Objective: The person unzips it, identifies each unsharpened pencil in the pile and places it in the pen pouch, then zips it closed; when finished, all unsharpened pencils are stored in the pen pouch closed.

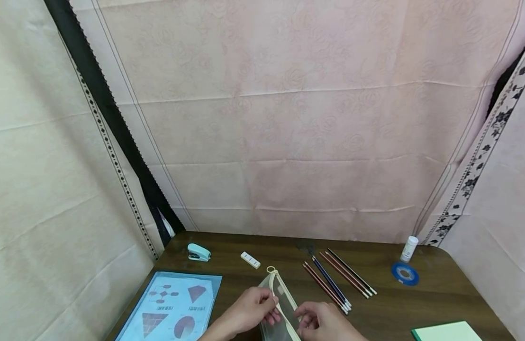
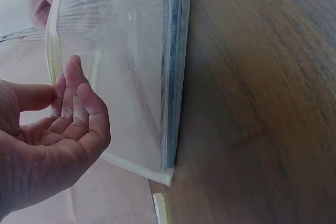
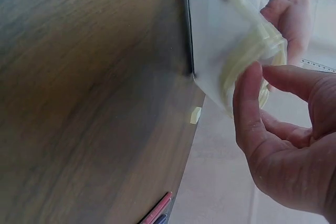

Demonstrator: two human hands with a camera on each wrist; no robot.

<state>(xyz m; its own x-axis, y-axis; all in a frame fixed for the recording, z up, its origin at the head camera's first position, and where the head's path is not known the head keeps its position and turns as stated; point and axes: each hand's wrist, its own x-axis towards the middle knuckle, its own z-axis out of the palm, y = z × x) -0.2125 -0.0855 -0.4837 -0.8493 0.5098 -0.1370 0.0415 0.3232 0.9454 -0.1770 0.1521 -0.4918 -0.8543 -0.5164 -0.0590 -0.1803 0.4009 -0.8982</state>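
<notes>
A translucent mesh zip pouch (image 1: 284, 296) with cream edging and a pull ring at its far end stands between my hands, its top parted. My left hand (image 1: 249, 310) pinches one cream edge between thumb and index finger; the left wrist view shows this pinch on the pouch (image 2: 121, 77), the other fingers loosely bent. My right hand (image 1: 326, 322) pinches the opposite edge, thumb and index fingertips meeting at the pouch (image 3: 215, 40) in the right wrist view. Through the mesh a reddish slanting line shows; whether it lies inside or behind, I cannot tell.
Several pencils (image 1: 339, 274) lie right of the pouch. A white eraser (image 1: 250, 260) and mint stapler (image 1: 199, 252) sit farther back. A blue folder (image 1: 168, 308) is at left. Blue tape (image 1: 405, 273), a glue stick (image 1: 409, 249) and a green notepad (image 1: 448, 331) are at right.
</notes>
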